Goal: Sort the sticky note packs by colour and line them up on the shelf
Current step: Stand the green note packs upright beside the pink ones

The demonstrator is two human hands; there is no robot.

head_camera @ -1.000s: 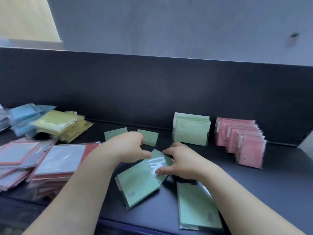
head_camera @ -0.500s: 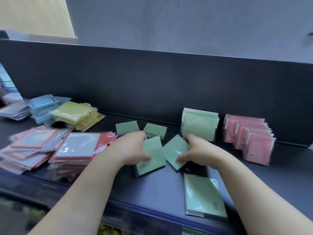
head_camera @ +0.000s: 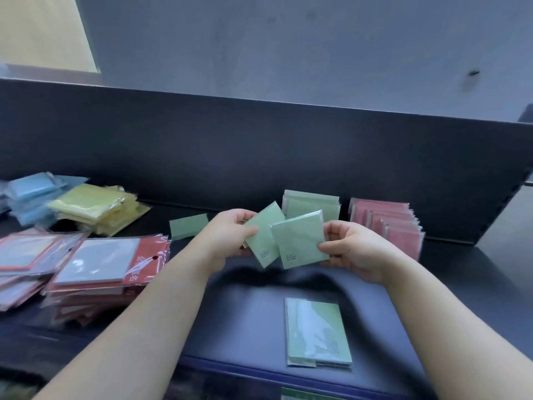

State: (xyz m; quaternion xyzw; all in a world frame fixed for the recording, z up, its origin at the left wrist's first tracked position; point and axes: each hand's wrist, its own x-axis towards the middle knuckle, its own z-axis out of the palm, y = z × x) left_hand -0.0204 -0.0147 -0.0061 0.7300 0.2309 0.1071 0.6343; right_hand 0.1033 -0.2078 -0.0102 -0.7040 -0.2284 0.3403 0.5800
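Observation:
My left hand (head_camera: 230, 236) grips one green sticky note pack (head_camera: 264, 229) by its left edge, lifted above the dark shelf (head_camera: 245, 327). My right hand (head_camera: 350, 249) pinches a second green pack (head_camera: 300, 239) by its right edge; it overlaps the first. Behind them a row of green packs (head_camera: 311, 204) stands upright against the back panel, with a row of pink packs (head_camera: 389, 223) to its right. Another green pack (head_camera: 317, 332) lies flat near the front edge, and one more green pack (head_camera: 187, 225) lies flat at the back left.
Heaps of red-framed packs (head_camera: 95, 264) lie at the left, with more red-framed packs (head_camera: 23, 252) beside them. Yellow packs (head_camera: 95, 209) and blue packs (head_camera: 31, 194) are piled at the back left. A dark back panel (head_camera: 259, 151) closes the shelf behind.
Both hands have lifted their green packs off the shelf and raised them toward the standing green row. The packs now overlap in the air.

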